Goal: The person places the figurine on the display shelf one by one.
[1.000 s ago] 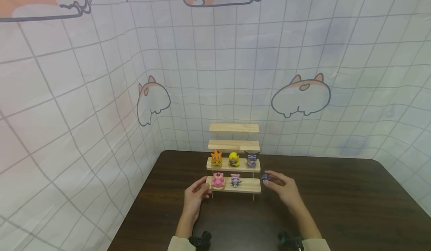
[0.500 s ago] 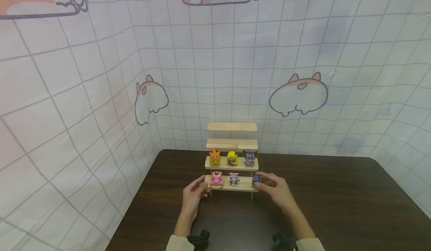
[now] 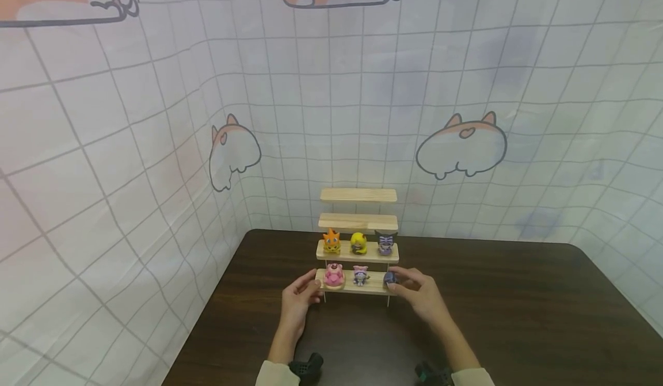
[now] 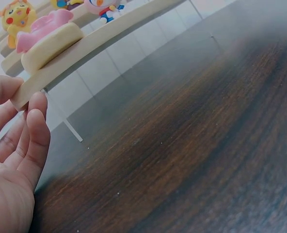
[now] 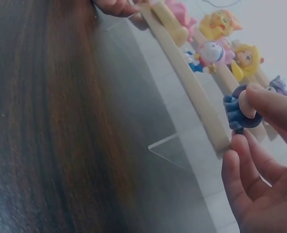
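My left hand [image 3: 297,304] pinches the left end of the lowest board of a wooden tiered display stand [image 3: 375,282]; the thumb lies above the board and the fingers below in the left wrist view. With thumb and fingers, my right hand [image 3: 422,297] holds a small dark blue figurine [image 5: 239,110] at the right end of that same board. Whether its base touches the wood cannot be told. Along this board sit a pink figurine on a pale base [image 3: 334,276] and a smaller pink-and-white figurine [image 3: 360,275].
On the second board stand an orange figurine [image 3: 331,242], a yellow one [image 3: 358,243] and a dark purple one with pointed ears [image 3: 385,243]. Two bare boards [image 3: 358,195] rise behind. A dark wood table [image 3: 507,305] carries the stand, before a grid-patterned curtain [image 3: 331,104].
My right hand has moved left with the dark blue figurine, from beside the stand to over the lowest board's right end. The left hand has kept its grip on the board.
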`<state>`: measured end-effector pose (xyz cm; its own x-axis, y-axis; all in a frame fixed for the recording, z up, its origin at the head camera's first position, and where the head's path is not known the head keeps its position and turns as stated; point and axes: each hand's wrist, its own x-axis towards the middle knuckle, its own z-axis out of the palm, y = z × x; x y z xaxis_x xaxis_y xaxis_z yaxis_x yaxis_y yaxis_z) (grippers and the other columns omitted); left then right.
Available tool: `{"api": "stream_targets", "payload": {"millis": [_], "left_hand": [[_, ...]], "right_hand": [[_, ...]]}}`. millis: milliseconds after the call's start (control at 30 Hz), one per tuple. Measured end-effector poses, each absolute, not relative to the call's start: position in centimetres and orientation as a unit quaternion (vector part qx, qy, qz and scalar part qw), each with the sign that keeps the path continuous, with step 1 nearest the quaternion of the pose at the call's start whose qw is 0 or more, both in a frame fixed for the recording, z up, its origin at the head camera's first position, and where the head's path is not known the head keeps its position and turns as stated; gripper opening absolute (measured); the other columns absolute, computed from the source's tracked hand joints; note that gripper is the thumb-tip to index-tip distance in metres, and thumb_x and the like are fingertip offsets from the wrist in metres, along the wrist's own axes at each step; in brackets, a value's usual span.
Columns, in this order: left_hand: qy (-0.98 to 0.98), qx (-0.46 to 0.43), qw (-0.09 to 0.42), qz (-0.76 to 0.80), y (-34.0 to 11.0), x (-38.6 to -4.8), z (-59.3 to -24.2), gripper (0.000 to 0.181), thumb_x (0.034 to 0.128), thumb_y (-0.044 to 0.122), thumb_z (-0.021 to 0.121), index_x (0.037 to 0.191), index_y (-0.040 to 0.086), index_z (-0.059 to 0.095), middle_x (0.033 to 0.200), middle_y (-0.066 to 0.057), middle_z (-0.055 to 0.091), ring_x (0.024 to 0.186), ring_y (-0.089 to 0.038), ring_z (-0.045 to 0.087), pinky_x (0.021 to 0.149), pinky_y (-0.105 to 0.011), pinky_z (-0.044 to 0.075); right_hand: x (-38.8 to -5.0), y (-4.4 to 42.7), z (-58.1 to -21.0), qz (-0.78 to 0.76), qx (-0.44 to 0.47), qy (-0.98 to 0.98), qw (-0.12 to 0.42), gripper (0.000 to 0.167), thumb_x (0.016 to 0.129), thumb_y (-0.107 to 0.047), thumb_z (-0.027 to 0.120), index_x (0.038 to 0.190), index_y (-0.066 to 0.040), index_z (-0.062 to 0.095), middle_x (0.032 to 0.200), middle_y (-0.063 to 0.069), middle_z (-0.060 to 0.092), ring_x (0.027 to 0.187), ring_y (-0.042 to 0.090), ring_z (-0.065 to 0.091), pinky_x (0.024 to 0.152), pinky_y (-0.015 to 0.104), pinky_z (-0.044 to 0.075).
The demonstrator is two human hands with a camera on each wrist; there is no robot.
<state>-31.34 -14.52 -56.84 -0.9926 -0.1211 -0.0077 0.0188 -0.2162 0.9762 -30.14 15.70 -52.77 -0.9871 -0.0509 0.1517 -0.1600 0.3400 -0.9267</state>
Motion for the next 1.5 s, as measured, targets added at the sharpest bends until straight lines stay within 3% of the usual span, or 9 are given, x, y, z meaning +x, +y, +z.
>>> {"api": "stream_targets", "payload": {"millis": [367, 667, 900, 1133, 1500], "left_hand": [[-0.622, 0.04, 0.047, -0.781, -14.4, -31.3, -56.6, 0.043, 0.0971, 0.011, 0.071, 0.137, -0.003, 0.061, 0.092, 0.001, 0.074, 0.074, -0.008, 0.069, 0.067, -0.022, 0.058], [-0.629, 0.046, 0.044, -0.774, -14.4, -31.1, -56.5, 0.044, 0.0981, 0.015, 0.07, 0.138, -0.002, 0.061, 0.093, 0.0, 0.074, 0.074, -0.009, 0.068, 0.067, -0.022, 0.058], [-0.623, 0.046, 0.048, -0.78, -14.4, -31.2, -56.6, 0.043, 0.0971, 0.012, 0.071, 0.137, -0.003, 0.062, 0.091, 0.001, 0.074, 0.073, -0.009, 0.069, 0.065, -0.022, 0.058], [-0.624, 0.044, 0.05, -0.779, -14.4, -31.4, -56.8, 0.044, 0.097, 0.013, 0.071, 0.137, -0.003, 0.062, 0.09, 0.002, 0.073, 0.073, -0.009, 0.069, 0.066, -0.022, 0.058], [-0.618, 0.044, 0.05, -0.783, -14.4, -31.4, -57.0, 0.044, 0.0975, 0.013, 0.071, 0.138, -0.003, 0.061, 0.092, 0.002, 0.074, 0.074, -0.009, 0.069, 0.066, -0.022, 0.058]], "right_hand": [[-30.0, 14.9, -53.2, 0.57, 0.059, -0.817, 0.063, 0.042, 0.086, -0.025, 0.083, 0.127, -0.019, 0.073, 0.12, 0.009, 0.071, 0.101, 0.021, 0.063, 0.085, 0.032, 0.049], [-29.9, 14.3, -53.3, 0.565, 0.044, -0.82, 0.078, 0.04, 0.088, -0.024, 0.081, 0.127, -0.018, 0.073, 0.119, 0.01, 0.07, 0.097, 0.017, 0.063, 0.08, 0.028, 0.048], [-29.8, 14.0, -53.3, 0.555, 0.035, -0.828, 0.077, 0.039, 0.089, -0.025, 0.08, 0.127, -0.018, 0.073, 0.114, 0.009, 0.068, 0.088, 0.015, 0.059, 0.068, 0.026, 0.045], [-29.9, 13.8, -53.6, 0.543, 0.033, -0.834, 0.087, 0.04, 0.089, -0.026, 0.08, 0.128, -0.018, 0.073, 0.114, 0.009, 0.067, 0.087, 0.016, 0.056, 0.071, 0.026, 0.044], [-29.9, 13.8, -53.6, 0.535, 0.03, -0.84, 0.087, 0.04, 0.09, -0.026, 0.08, 0.129, -0.019, 0.072, 0.115, 0.01, 0.065, 0.077, 0.015, 0.053, 0.06, 0.025, 0.044]]}}
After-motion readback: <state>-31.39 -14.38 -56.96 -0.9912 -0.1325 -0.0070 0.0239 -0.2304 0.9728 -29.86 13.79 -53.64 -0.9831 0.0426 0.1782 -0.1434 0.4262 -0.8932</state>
